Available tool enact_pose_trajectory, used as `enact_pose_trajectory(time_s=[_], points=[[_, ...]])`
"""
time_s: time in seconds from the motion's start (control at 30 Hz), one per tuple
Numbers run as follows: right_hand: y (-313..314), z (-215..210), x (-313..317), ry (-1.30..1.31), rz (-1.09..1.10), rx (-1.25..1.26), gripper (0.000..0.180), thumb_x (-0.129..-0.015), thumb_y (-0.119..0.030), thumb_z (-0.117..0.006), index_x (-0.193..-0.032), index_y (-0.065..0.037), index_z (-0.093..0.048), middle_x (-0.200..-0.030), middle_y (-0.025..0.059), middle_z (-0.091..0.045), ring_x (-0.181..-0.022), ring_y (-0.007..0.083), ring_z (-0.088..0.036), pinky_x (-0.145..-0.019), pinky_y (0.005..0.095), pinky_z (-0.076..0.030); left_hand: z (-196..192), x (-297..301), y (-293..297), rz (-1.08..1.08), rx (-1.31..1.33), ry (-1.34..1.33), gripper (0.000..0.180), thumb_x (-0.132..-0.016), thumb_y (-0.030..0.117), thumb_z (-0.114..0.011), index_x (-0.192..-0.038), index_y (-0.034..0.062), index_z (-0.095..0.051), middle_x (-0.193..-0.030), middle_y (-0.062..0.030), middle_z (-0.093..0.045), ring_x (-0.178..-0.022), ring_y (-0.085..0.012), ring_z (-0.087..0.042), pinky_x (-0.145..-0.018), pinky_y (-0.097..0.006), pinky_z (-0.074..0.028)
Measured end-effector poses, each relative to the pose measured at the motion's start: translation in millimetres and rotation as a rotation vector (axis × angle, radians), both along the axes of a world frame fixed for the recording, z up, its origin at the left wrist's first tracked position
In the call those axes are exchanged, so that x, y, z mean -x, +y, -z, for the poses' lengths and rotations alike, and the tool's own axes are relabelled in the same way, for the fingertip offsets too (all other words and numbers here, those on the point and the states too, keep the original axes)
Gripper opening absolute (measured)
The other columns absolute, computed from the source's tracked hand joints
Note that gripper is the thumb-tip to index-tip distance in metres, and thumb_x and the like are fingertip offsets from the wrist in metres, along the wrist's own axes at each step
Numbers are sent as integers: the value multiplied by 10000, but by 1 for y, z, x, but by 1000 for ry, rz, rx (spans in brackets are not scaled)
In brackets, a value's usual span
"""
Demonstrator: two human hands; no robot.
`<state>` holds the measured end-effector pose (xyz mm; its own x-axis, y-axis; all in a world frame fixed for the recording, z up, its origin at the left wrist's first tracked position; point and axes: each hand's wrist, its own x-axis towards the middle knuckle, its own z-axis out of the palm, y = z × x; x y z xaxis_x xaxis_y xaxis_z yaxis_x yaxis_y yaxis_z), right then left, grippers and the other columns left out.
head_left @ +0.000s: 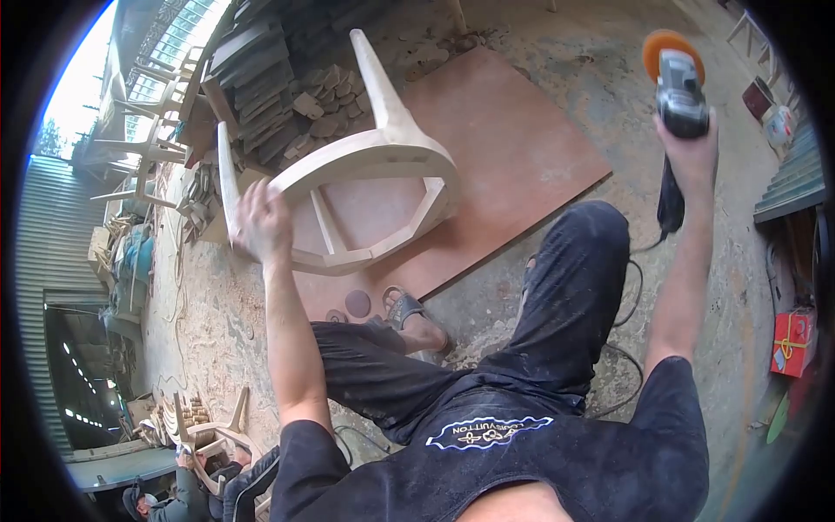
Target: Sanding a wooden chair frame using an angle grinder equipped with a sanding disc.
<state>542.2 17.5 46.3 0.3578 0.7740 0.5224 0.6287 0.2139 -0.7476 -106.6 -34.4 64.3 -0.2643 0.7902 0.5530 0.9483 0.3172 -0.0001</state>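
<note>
Left hand (pixel 261 222) grips the tilted chair frame (pixel 365 174); right hand (pixel 687 143) holds the sander (pixel 678 87) aloft. Fingers closed on both; the frame could tip.

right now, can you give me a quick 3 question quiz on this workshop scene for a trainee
1. True or false: the left hand grips the unfinished wooden chair frame.
2. Which tool does the right hand hold up? A) hammer B) handheld sander with an orange disc C) paintbrush
3. What flat thing lies on the floor under the chair frame?

Key
1. True: its fingers close on the frame's edge.
2. B: the sander is raised clear of the frame, its cord hanging down.
3. A reddish-brown board, with round sanding discs lying by its near edge.
</note>
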Motion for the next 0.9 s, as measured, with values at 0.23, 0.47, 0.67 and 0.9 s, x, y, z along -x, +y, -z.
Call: enact_pose_trajectory(time_s=[0.23,0.47,0.67,0.9], points=[[55,-74,48,-146,-126,-200,525,-800,-293,-905,-1124,-37,-581,-1027,104,-723,-927,217,-699,-847,376,-548,-20,-173,87,262,611,174,575,-901,598,-682,-1312,196,-674,-1253,-48,-690,-1246,-253,-628,-1098,-514,-395],[60,-24,92,-15,-252,-6,556,-779,-292,-910,-1140,-92,-537,-1061,102,-715,-996,253,-715,-881,402,-558,47,-241,161,601,945,778,717,-635,396,-950,-1265,141,-720,-1212,-58,-735,-1185,-280,-677,-1101,-598,-382],[65,-19,89,33,-199,5,602,-741,-306,-921,-1160,-66,-560,-1042,121,-733,-979,286,-728,-866,399,-569,25,-249,164,556,1215,620,546,-608,306,-961,-1086,100,-794,-1030,-141,-781,-992,-311,-750,-898,-399,-559],[89,-3,77,102,-179,-28,582,-748,-327,-909,-1146,-84,-560,-1053,132,-734,-1002,292,-719,-870,420,-568,-117,-204,143,422,788,308,512,-705,413,-881,-1062,65,-760,-991,-166,-771,-951,-344,-743,-859,-463,-569]])
